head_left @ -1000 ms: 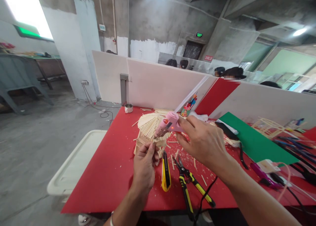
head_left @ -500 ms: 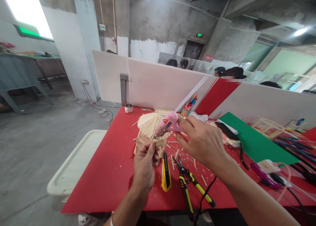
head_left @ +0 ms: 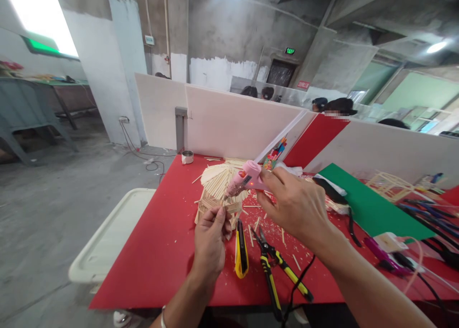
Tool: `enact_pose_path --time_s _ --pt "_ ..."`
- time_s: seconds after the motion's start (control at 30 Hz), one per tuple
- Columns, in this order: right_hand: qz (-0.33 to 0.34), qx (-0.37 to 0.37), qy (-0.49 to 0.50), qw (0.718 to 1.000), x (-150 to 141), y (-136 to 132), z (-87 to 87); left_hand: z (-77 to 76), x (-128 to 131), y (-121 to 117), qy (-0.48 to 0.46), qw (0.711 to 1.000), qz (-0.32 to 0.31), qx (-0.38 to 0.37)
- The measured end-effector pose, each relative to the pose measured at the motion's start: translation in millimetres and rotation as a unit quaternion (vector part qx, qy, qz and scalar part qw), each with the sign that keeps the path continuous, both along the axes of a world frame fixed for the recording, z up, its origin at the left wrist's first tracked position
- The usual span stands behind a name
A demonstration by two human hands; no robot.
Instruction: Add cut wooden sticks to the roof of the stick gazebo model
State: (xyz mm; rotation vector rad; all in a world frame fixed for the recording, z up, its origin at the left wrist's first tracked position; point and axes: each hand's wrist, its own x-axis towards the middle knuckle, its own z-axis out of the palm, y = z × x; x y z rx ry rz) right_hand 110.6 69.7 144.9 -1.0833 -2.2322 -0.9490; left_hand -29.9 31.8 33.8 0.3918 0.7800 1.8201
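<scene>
My right hand [head_left: 296, 201] is wrapped round a pink hot glue gun [head_left: 245, 177] with a clear glue stick [head_left: 279, 136] jutting from its back. The nozzle points down to the left, just above my left fingertips. My left hand [head_left: 211, 237] is closed in a pinch on a small wooden stick [head_left: 224, 204], of which only the tip shows. Behind that hand stands a little model house [head_left: 204, 204] of wooden sticks, its round, fanned stick roof [head_left: 217, 179] partly behind the glue gun.
A yellow utility knife [head_left: 241, 251] and yellow-black pruning shears [head_left: 270, 256] lie on the red tabletop [head_left: 150, 261] in front, among stick offcuts. A tape roll [head_left: 187, 157] sits at the back left corner. On the right are a green board [head_left: 380, 208] and a purple power strip [head_left: 385, 258].
The glue gun and my right hand have shifted very slightly to the right. My left hand keeps nearly the same place and pinch.
</scene>
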Motion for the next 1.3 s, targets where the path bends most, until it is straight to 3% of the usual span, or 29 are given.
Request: enact_pose_path --time_s 0.5,1.3 --pt "0.011 0.019 0.008 1.0 1.9 -0.2 1.2 10.2 4.2 3.8 -0.001 1.0 0.004 -0.007" --pt "0.017 0.007 0.016 1.0 4.2 -0.2 -2.0 6.1 5.8 6.9 0.019 0.999 0.04 -0.006"
